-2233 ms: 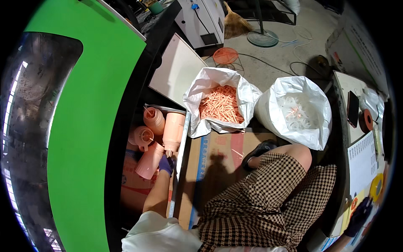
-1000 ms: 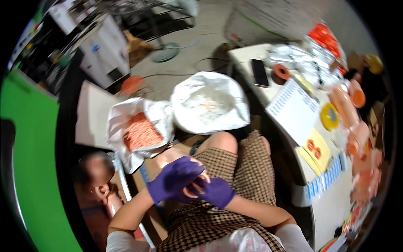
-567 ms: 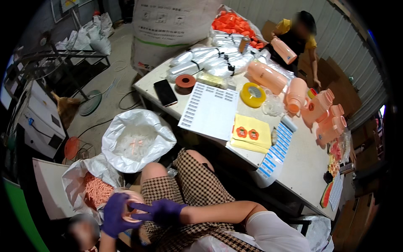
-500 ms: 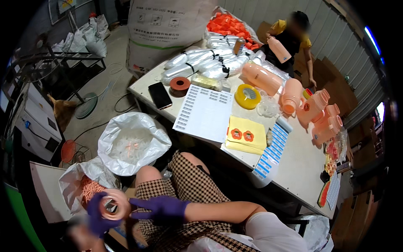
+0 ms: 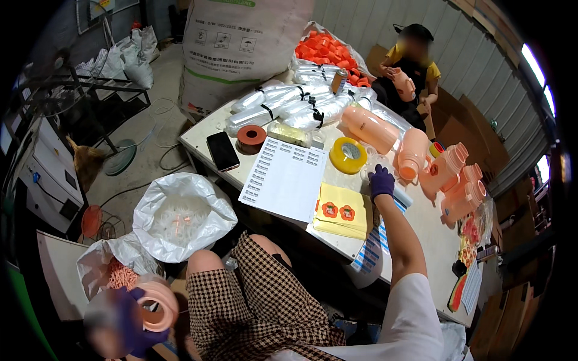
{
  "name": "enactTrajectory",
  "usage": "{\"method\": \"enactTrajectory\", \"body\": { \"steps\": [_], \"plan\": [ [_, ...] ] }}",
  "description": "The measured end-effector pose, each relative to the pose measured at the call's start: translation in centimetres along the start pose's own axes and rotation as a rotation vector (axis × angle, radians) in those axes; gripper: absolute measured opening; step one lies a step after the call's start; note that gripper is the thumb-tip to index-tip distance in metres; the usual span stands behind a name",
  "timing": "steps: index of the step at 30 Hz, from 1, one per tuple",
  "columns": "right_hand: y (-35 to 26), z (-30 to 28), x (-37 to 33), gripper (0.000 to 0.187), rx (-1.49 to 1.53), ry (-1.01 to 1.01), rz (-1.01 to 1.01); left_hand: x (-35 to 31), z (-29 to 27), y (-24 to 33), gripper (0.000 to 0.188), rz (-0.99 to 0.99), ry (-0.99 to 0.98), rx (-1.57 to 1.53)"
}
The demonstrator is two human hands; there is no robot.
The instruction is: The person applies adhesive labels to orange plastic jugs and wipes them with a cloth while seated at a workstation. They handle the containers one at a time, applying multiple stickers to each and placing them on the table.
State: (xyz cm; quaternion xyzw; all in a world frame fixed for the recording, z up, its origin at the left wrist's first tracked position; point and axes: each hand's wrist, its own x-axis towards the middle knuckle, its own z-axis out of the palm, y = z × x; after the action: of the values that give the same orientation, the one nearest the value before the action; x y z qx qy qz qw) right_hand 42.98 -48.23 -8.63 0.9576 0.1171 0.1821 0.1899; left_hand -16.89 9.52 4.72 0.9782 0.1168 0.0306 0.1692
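Head view: left hand (image 5: 135,319) grips a pink jar (image 5: 158,305) low at near left; right hand (image 5: 380,180), fingers curled, reaches far right toward jars on the desk (image 5: 208,129).

Purple glove on left hand (image 5: 135,328), peach jug (image 5: 158,305); purple-gloved right hand (image 5: 381,181); yellow tape roll (image 5: 348,155); brown-checked shorts (image 5: 253,307).

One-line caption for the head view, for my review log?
Seated person's purple-gloved left hand holds a peach plastic jar low, while the right hand reaches to the cluttered white table.
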Motion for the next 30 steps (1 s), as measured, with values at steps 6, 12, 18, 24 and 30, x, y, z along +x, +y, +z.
{"method": "enactTrajectory", "body": {
  "steps": [6, 12, 18, 24, 30],
  "plan": [
    [-1.7, -1.6, 1.0, 0.017, 0.131, 0.311, -0.071, -1.0, 7.8, 2.5, 0.090, -0.011, 0.221, -0.378],
    [-11.4, -12.8, -6.8, 0.029, 1.455, 0.075, 0.100, 2.5, 5.2, 3.6, 0.086, 0.105, 0.205, -0.343],
    [-29.2, -29.8, -21.3, 0.037, 2.234, -1.441, -0.229, 3.1, 4.7, 2.9, 0.093, 0.210, 0.196, -0.251],
    [-34.3, -27.8, -27.1, 0.029, 1.969, -1.011, -0.538, -0.4, 5.9, 1.2, 0.095, 0.003, 0.293, -0.498],
    [-31.9, -26.9, -26.7, 0.023, 0.812, -0.358, -1.209, -1.4, 6.5, 0.9, 0.089, -0.038, 0.306, -0.582]
  ]
}}
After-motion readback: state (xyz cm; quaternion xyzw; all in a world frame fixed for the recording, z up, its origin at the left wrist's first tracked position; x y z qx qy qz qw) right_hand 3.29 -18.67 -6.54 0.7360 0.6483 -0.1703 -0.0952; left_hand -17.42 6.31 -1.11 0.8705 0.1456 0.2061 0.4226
